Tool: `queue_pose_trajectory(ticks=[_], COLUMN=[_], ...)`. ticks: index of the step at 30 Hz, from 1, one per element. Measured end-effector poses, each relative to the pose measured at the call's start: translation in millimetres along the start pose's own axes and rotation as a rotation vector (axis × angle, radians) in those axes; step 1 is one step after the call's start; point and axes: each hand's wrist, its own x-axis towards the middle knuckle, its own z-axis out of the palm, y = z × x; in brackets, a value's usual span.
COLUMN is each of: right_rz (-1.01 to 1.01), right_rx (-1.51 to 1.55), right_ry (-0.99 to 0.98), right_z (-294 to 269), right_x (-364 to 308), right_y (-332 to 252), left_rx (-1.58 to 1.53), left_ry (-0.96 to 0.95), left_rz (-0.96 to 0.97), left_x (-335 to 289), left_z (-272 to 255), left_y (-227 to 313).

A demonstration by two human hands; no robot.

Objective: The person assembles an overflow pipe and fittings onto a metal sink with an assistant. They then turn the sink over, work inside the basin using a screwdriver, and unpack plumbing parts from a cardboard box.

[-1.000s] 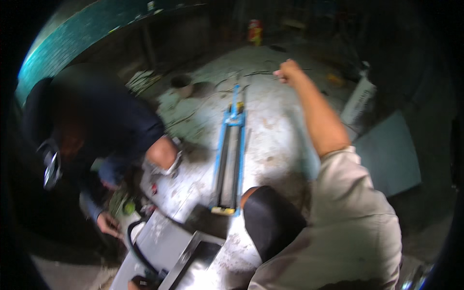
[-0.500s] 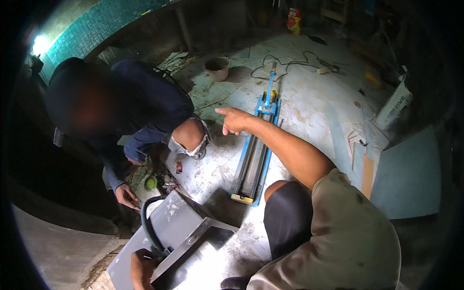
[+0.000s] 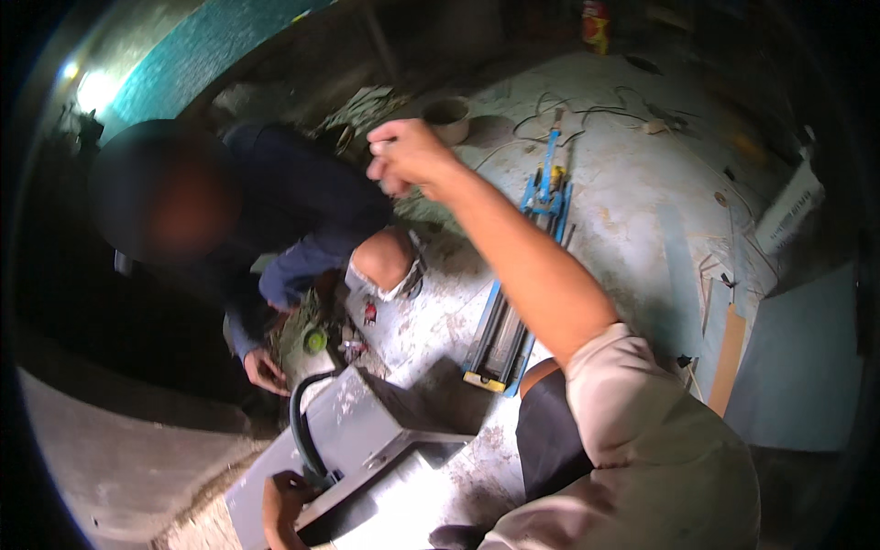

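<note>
A grey metal sink [image 3: 353,417] lies tipped over at the lower middle, with a dark corrugated hose [image 3: 300,417] curving along its outside. My left hand [image 3: 282,502] grips the sink beside the hose's lower end; its fingertips are partly hidden. My right hand [image 3: 408,160] is raised at arm's length with its fingers curled in. A small pale spot shows between those fingers, and I cannot make out whether it is an object. Beyond my knee, a blue manual tile cutter [image 3: 502,335] lies on the floor, apart from both hands.
A co-worker in dark clothes [image 3: 307,183] crouches at the left, one hand [image 3: 264,371] hanging near the sink. A small round green container [image 3: 315,342] sits by that hand. Farther back are a bucket [image 3: 458,128] and loose cables [image 3: 605,113]. Large panels [image 3: 797,367] lean at the right.
My right hand has risen and shifted slightly left; its pointing finger has curled in. The whole view has swung, so the scene sits farther right. My left hand stays at the sink.
</note>
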Motion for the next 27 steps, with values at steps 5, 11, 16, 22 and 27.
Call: queue_pose_trajectory(ticks=[5, 11, 16, 22, 27], right_rz=[0.240, 0.304, 0.168, 0.131, -0.042], right_rx=[-0.443, -0.699, -0.810, -0.707, -0.712], right_ry=[-0.324, -0.603, -0.647, -0.813, -0.958], right_z=[-28.4, 13.5, 78.4, 155.0, 213.5], right_x=[-61.4, -88.7, -106.2, -114.5, -132.0], right_y=[39.7, 95.7, 114.3, 105.2, 129.6], left_rx=[0.079, 0.016, 0.008, 0.033, -0.051], left_ry=[0.022, -0.020, 0.001, -0.020, -0.040], left_rz=[-0.039, -0.012, -0.020, -0.005, 0.047], left_x=[1.2, -3.8, -14.0, -18.0, -11.9], left_z=[-5.0, -11.0, -10.3, -15.3, -14.8], left_y=[17.2, 33.7, 34.5, 43.7, 32.3])
